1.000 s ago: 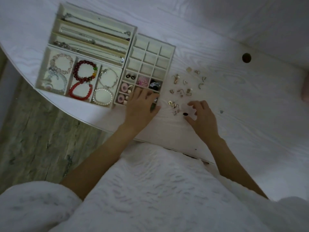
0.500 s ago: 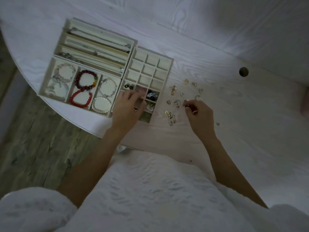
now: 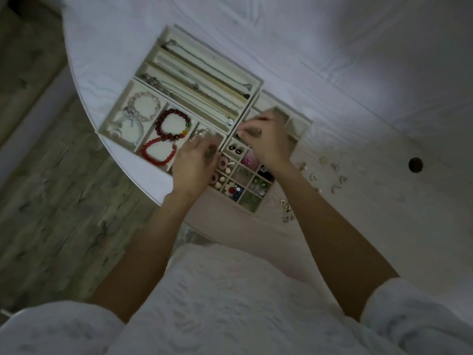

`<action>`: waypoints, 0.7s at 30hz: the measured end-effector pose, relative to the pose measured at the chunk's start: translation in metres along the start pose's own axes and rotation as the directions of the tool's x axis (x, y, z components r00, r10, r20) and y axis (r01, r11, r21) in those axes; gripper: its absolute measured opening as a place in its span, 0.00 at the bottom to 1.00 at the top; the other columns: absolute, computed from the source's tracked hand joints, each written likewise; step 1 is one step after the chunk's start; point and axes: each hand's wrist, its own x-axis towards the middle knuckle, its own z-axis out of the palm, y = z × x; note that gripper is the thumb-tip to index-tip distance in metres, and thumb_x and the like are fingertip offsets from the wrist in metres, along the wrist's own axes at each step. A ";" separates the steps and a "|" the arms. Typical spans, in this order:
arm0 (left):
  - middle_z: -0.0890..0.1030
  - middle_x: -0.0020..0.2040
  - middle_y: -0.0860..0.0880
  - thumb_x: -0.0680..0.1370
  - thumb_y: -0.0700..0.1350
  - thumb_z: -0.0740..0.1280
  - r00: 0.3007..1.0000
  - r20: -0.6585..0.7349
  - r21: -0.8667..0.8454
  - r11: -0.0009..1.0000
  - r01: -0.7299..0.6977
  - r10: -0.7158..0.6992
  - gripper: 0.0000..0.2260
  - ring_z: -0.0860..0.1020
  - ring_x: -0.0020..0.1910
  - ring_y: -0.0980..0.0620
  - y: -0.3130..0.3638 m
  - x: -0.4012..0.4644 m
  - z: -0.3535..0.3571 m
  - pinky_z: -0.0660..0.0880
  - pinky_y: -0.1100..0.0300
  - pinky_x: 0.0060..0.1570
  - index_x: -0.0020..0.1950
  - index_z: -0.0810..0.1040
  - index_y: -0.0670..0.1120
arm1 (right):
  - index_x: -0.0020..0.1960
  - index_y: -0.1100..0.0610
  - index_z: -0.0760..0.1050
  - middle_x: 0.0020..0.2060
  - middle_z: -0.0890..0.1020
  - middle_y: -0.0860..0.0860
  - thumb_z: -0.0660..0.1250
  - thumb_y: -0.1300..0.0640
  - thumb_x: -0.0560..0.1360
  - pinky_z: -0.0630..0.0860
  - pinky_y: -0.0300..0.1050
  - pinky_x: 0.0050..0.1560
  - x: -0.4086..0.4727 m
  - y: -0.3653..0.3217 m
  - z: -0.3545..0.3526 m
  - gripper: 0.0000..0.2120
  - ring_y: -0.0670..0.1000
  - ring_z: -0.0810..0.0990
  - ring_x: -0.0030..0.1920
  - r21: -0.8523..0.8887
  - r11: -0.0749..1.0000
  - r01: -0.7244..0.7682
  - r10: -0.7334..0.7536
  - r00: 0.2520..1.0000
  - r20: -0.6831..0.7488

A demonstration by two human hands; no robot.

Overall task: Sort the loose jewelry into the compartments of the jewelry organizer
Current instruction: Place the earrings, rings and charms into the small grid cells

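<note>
Both hands have shifted since half a second ago: the right hand [image 3: 266, 139], which was then among the loose pieces on the tabletop, now reaches across the small-grid tray [image 3: 298, 126] of the jewelry organizer, while the left hand [image 3: 194, 167] has slid from that grid toward the bracelet tray [image 3: 112, 116]. Seen from the head camera, the right hand's fingers are bunched together over the upper cells of the grid, apparently pinching something small, though motion blur hides what, if anything, they hold. The left hand's fingers are curled over the seam between the bracelet tray and the grid, near a silver bracelet [image 3: 202, 134]; whether they grip it cannot be told. Red bead bracelets [image 3: 166, 139] lie in the middle bracelet compartment, clear bead bracelets [image 3: 139, 108] in the one beside it. Necklace chains [image 3: 204, 85] stretch along the long slots of the necklace tray [image 3: 163, 47] behind. Lower grid cells hold sorted earrings [image 3: 236, 175] in pink, black, green and blue. Unsorted loose jewelry [image 3: 332, 175], small pale and gold-toned pieces, lies scattered on the white wood-grain table [image 3: 358, 73] just right of the organizer, near a round cable hole [image 3: 415, 165].
</note>
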 end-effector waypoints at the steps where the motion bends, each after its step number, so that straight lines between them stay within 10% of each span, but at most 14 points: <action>1: 0.80 0.49 0.44 0.75 0.44 0.68 1.000 -0.004 -0.009 1.000 0.001 -0.001 0.10 0.77 0.48 0.43 0.000 0.001 0.000 0.74 0.52 0.44 0.56 0.80 0.45 | 0.51 0.54 0.83 0.50 0.75 0.50 0.71 0.58 0.73 0.64 0.30 0.46 0.000 0.003 0.001 0.07 0.44 0.69 0.48 0.011 1.000 -0.013 0.014 1.000 -0.018; 6: 0.80 0.46 0.45 0.74 0.42 0.70 0.999 -0.013 -0.045 0.999 -0.030 0.029 0.08 0.77 0.45 0.45 -0.004 0.002 -0.001 0.73 0.55 0.42 0.53 0.79 0.45 | 0.46 0.57 0.83 0.44 0.78 0.56 0.72 0.63 0.70 0.65 0.29 0.46 0.000 0.018 -0.005 0.06 0.53 0.73 0.45 -0.127 0.988 0.083 -0.105 0.979 -0.176; 12: 0.80 0.45 0.45 0.74 0.42 0.69 0.999 -0.005 -0.029 0.998 -0.053 0.053 0.08 0.78 0.43 0.44 -0.005 0.002 -0.001 0.75 0.53 0.41 0.53 0.79 0.44 | 0.45 0.59 0.82 0.43 0.77 0.56 0.74 0.62 0.67 0.71 0.46 0.44 0.010 0.011 -0.001 0.06 0.57 0.74 0.47 -0.329 0.896 0.297 -0.314 0.949 0.001; 21: 0.81 0.45 0.45 0.74 0.41 0.70 0.999 -0.009 -0.045 0.998 -0.041 0.040 0.07 0.78 0.43 0.45 -0.004 0.002 -0.001 0.75 0.54 0.42 0.51 0.80 0.44 | 0.46 0.56 0.83 0.46 0.76 0.51 0.71 0.55 0.72 0.65 0.38 0.42 0.011 0.004 0.013 0.06 0.45 0.67 0.46 -0.280 0.958 0.067 -0.094 0.992 -0.084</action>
